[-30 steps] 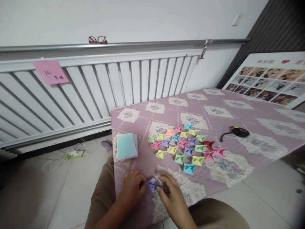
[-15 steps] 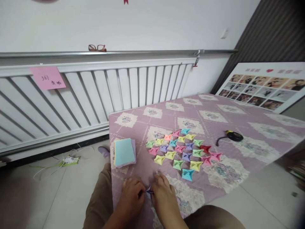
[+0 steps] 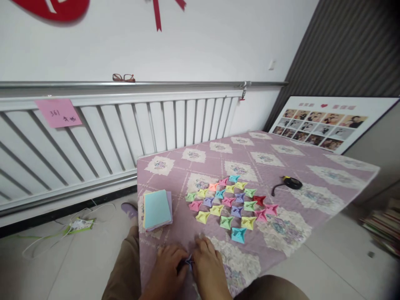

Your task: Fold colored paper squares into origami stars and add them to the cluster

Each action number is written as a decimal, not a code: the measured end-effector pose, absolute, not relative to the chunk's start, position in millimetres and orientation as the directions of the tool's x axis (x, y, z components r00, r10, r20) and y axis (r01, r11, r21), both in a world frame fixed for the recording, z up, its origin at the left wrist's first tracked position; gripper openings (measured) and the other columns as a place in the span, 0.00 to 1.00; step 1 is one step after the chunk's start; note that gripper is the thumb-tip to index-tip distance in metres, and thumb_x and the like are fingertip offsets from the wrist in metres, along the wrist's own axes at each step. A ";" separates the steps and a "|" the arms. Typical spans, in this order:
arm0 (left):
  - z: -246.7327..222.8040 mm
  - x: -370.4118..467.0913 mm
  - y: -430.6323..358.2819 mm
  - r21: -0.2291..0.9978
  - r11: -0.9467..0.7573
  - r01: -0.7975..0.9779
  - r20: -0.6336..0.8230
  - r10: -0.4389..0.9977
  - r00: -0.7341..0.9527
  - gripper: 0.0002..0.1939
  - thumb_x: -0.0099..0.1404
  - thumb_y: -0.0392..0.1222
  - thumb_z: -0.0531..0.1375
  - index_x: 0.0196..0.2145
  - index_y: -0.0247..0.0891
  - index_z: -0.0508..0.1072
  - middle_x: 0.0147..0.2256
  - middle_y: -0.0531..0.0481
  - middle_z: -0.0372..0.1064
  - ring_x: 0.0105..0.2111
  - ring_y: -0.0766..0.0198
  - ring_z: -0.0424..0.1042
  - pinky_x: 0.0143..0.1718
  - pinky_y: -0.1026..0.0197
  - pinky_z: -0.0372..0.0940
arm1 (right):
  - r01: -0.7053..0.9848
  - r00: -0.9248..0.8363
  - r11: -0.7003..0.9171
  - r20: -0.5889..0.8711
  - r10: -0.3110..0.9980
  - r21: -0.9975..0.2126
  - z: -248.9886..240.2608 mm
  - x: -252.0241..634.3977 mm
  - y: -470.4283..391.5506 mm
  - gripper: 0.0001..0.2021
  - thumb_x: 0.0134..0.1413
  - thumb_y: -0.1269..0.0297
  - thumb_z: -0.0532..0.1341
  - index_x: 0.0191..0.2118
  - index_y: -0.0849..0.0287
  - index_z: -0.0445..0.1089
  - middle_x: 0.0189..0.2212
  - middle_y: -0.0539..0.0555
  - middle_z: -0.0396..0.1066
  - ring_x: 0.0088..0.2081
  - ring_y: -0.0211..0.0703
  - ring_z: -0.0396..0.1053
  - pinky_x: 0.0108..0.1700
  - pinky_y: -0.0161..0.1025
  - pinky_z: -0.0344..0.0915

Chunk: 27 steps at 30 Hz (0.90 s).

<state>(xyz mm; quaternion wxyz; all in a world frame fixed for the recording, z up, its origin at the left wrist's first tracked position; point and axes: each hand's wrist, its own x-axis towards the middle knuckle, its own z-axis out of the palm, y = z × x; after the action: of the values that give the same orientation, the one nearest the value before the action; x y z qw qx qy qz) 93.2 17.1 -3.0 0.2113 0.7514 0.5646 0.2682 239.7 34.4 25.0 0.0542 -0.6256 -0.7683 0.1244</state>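
Observation:
At the near edge of the table, my left hand [image 3: 169, 266] and my right hand [image 3: 207, 262] pinch a small folded purple paper piece [image 3: 189, 261] between them. Fingers cover most of the piece; only a pointed purple bit shows. Beyond my right hand stand several folded paper boats in rows, in yellow, green, pink, purple, red and blue; a blue paper boat [image 3: 238, 235] is the nearest. Left of them lies a stack of coloured paper [image 3: 157, 208] with a light blue sheet on top.
A purple patterned cloth [image 3: 181, 179] covers the table. A black and yellow tape measure [image 3: 293, 182] lies on the right side. Behind stands a white radiator [image 3: 175, 121]; a photo board [image 3: 318, 125] leans at the far right. A power strip [image 3: 80, 225] lies on the floor.
My head view has tilted up and shifted right, so the scene sits lower and further left. Both hands stay together on the purple paper, now more covered by the fingers.

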 end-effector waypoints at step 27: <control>-15.1 125.8 54.0 0.687 -0.162 0.708 0.195 0.980 0.036 0.07 0.60 0.36 0.55 0.27 0.39 0.72 0.28 0.52 0.71 0.31 0.61 0.69 0.35 0.60 0.57 | 0.644 0.064 0.289 0.427 0.902 -0.708 -3.3 325.3 31.7 0.11 0.59 0.60 0.53 0.31 0.54 0.71 0.27 0.51 0.74 0.30 0.40 0.73 0.32 0.32 0.69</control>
<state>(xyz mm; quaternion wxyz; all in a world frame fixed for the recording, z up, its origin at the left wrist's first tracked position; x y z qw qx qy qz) 125.8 54.0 -15.1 0.2082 0.6888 0.6128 0.3265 325.3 31.7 -3.3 0.4446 -0.5781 -0.6686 0.1451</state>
